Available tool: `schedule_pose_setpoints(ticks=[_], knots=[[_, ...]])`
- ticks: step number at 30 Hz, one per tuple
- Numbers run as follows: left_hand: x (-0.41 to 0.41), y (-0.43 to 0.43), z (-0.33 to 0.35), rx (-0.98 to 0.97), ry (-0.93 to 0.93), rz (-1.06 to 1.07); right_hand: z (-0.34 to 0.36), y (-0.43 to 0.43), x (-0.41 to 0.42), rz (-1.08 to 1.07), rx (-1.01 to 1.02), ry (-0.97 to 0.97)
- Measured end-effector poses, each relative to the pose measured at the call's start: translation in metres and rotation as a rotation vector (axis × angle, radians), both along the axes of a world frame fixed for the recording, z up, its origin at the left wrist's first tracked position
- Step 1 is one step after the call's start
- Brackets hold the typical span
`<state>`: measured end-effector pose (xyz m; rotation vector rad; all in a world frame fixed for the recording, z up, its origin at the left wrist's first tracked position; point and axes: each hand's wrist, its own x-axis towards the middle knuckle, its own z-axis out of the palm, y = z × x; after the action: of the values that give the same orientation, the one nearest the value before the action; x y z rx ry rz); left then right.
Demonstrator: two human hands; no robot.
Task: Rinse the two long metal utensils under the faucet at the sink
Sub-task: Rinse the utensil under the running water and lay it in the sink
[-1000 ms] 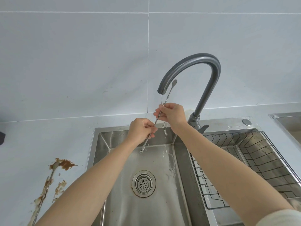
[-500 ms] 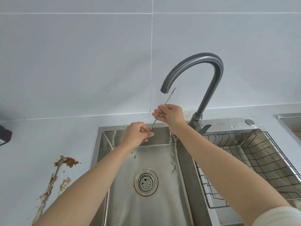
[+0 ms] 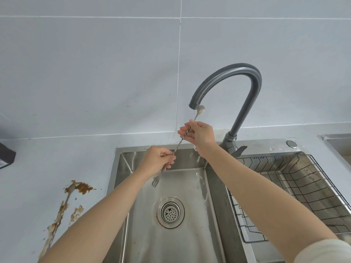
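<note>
I hold one long twisted metal utensil [image 3: 180,141] slanted over the sink [image 3: 190,234]. Its spoon end sits right below the grey faucet [image 3: 245,95] spout, in a thin stream of water; its fork end hangs low over the basin. My right hand [image 3: 199,135] pinches the upper shaft. My left hand [image 3: 158,160] grips the lower shaft. A second long utensil [image 3: 62,211] lies on the counter at the left, smeared with brown sauce.
Brown sauce stains [image 3: 83,187] spread over the white counter beside the second utensil. A wire rack [image 3: 296,192] fills the right basin. The drain strainer [image 3: 170,212] sits mid-basin. A dark box [image 3: 5,155] is at the left edge. Tiled wall behind.
The utensil has turned in my fingers, so its spoon bowl and fork tines now face me. Both hands stay on it under the stream.
</note>
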<state>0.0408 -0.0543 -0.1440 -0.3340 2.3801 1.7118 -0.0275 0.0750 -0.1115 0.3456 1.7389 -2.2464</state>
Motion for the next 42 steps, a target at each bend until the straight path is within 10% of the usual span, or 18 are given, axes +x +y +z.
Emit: schedule_pose_setpoints(ticks=[42], knots=[[-0.002, -0.07, 0.017, -0.589, 0.08, -0.075, -0.029, 0.016, -0.012, -0.157, -0.152, -0.153]])
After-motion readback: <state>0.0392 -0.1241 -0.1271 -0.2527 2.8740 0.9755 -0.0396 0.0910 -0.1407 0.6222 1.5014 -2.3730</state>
